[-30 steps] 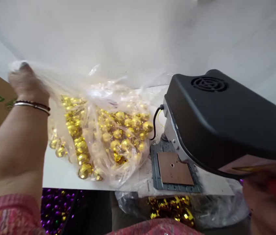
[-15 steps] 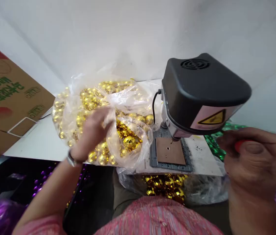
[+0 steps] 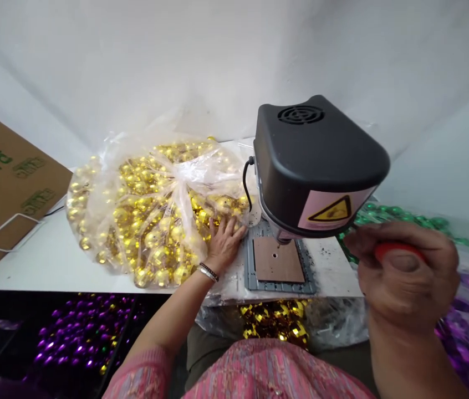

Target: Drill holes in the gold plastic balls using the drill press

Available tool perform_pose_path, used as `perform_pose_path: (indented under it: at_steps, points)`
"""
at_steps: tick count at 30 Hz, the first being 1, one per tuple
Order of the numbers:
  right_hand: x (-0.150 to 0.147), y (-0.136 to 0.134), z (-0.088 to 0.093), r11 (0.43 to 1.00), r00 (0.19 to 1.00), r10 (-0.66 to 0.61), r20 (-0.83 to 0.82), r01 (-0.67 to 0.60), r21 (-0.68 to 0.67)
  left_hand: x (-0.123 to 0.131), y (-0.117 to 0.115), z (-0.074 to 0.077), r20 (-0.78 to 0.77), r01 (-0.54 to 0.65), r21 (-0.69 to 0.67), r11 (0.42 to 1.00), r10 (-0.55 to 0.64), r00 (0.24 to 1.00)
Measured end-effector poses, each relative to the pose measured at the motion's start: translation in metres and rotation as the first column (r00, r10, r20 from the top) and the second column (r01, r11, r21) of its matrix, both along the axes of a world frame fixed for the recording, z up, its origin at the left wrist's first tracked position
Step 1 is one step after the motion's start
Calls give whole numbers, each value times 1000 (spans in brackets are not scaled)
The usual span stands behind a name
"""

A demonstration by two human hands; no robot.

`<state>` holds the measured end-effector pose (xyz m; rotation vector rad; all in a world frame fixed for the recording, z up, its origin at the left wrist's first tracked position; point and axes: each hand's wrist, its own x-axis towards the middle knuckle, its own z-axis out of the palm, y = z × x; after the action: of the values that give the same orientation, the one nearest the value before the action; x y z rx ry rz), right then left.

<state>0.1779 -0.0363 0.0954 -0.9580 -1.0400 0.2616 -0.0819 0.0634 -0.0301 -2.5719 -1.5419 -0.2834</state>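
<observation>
My left hand [image 3: 225, 242] lies at the mouth of a clear plastic bag [image 3: 182, 191], fingers spread over the gold beads [image 3: 162, 241] inside. Its fingertips are partly among the beads. My right hand [image 3: 407, 271] is closed around the red handle [image 3: 398, 250] of a small black drill press [image 3: 321, 144]. Beneath the press head, a brown square board [image 3: 278, 263] with a hole in it rests on the grey base plate [image 3: 249, 271]. The drill tip shows just above the board, with no bead under it.
A cardboard box [image 3: 5, 183] stands at the left. Green beads [image 3: 404, 213] lie behind my right hand. Below the white table [image 3: 51, 271] are purple beads [image 3: 80, 332] at left and larger gold beads [image 3: 276, 321] by my lap. More purple beads [image 3: 467, 327] lie at far right.
My left hand has moved right and down from the top of the bag to its opening, and its fingers are now spread. My right hand stays on the red handle. The view has shifted.
</observation>
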Motion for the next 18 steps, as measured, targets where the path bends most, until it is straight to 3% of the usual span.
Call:
perform_pose_path:
  at_steps: [5,8,10,13,18]
  points:
    - [-1,1,1,998,998,12,-58,-9,61,-15,50,-1,9,-84,-2,996,84,996]
    - [-1,0,3,998,998,3,-67,1,59,-23,89,6,8,-119,-57,991,120,993]
    - [0,-2,2,999,999,-5,-47,7,43,-25,103,12,5,-128,-91,988,129,992]
    - [1,-4,0,1000,1000,9,8,-9,-1,-20,88,17,-2,-116,-100,988,117,993]
    - [3,-4,-3,999,998,53,26,-53,10,0,2,1,92,-93,-49,994,97,991]
